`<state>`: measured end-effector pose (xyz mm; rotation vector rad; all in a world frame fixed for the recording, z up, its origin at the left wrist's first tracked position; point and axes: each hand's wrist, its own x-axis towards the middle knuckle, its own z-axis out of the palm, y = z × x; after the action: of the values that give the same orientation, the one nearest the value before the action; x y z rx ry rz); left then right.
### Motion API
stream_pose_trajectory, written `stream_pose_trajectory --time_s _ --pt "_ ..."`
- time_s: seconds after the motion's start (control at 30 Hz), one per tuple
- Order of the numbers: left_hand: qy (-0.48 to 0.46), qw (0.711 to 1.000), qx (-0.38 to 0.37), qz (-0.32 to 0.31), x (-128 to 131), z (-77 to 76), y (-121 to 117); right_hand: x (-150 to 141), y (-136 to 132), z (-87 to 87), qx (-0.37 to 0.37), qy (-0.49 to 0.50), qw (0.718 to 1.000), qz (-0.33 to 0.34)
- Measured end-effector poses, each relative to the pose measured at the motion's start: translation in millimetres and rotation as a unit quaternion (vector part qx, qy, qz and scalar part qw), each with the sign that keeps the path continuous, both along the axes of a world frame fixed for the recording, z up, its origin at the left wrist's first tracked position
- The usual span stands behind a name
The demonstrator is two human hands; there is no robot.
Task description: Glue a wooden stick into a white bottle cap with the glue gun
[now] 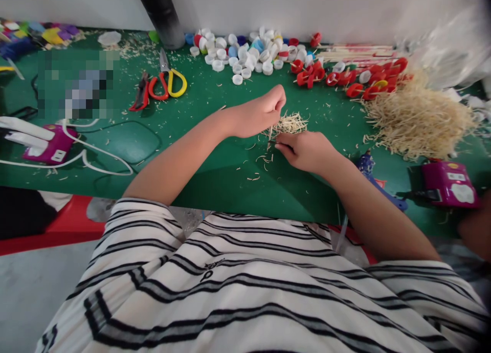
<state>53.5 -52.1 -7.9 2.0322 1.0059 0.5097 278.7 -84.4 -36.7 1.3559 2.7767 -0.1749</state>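
A small loose pile of pale straw-like strands point(293, 122) lies on the green table point(215, 176) between my two hands. My left hand point(263, 112) is closed, its fingers curled down at the left edge of the pile; what they hold, if anything, is hidden. From the right, my right hand point(309, 149) reaches in just below the pile with thumb and forefinger pinched together. Whatever sits in that pinch is too small to name. Short loose strands are scattered on the table below both hands.
Bottle caps point(245, 53) and red caps on sticks point(310, 72) line the back. A large straw heap point(422, 115) and a blue glue gun point(378, 181) lie right. Scissors point(169, 82), red-handled cutters point(141, 93) and purple power blocks point(450, 184) with cables flank the hands.
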Motion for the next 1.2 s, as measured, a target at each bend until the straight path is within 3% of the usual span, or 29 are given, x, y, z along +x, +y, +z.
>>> stream_pose_trajectory --time_s 0.37,0.63,0.87,1.2 --pt "0.018 1.0 0.015 0.003 -1 0.3 0 3 6 -7.5 -0.053 0.067 0.996 0.005" --pt "0.065 0.997 0.038 0.027 0 5.8 -3 -6 -5 -5.6 0.025 -0.013 0.999 -0.032" --pt "0.112 0.992 0.037 0.054 -1 12.5 -7 -9 -3 -8.2 0.079 0.027 0.996 -0.041" --pt "0.143 0.987 0.038 0.057 0 16.0 -6 -11 -3 -11.3 0.024 0.014 0.998 -0.049"
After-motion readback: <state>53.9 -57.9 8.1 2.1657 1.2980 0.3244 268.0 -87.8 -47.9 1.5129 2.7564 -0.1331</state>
